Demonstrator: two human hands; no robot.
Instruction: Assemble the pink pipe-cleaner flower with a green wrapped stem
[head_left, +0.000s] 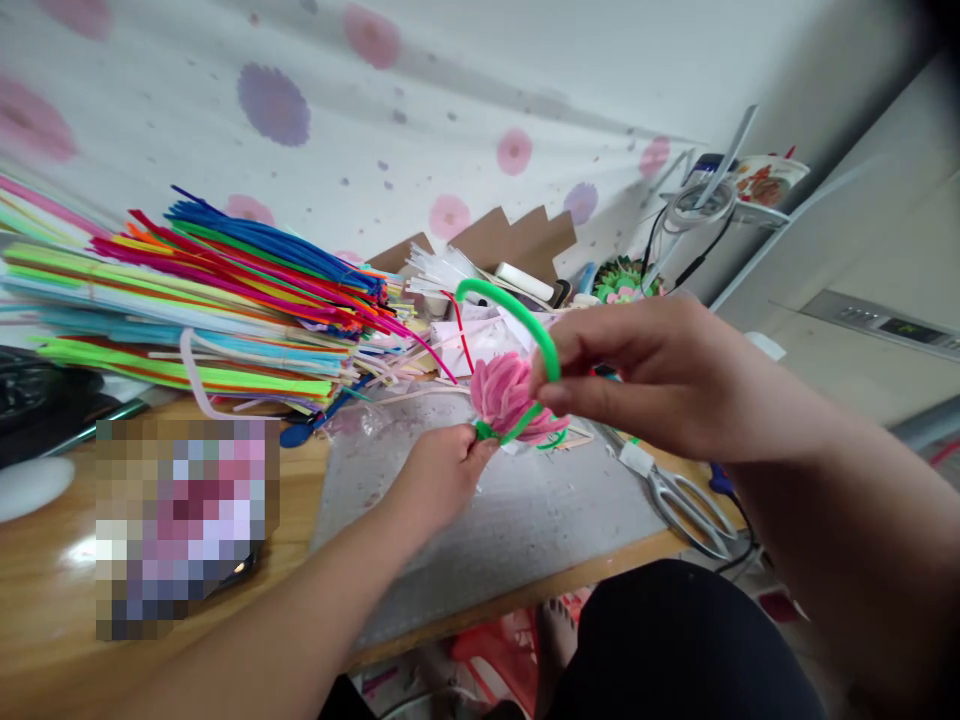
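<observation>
A pink pipe-cleaner flower [499,395] is held above the grey mat, its green base gripped in the closed fingers of my left hand [442,475]. From that base a green pipe cleaner [517,308] rises in a bent loop. My right hand [637,370] pinches this green stem between thumb and fingers, just right of the petals. Part of the flower's right side is hidden behind my right fingers. The stem's far end curls over to the left, above the flower.
Bundles of coloured pipe cleaners [225,290] lie at the back left. Scissors [686,505] rest at the grey mat's [420,570] right edge. Cut brown cardboard [517,245] leans at the back, near a green succulent-like flower [626,280]. A pixelated patch covers something on the left.
</observation>
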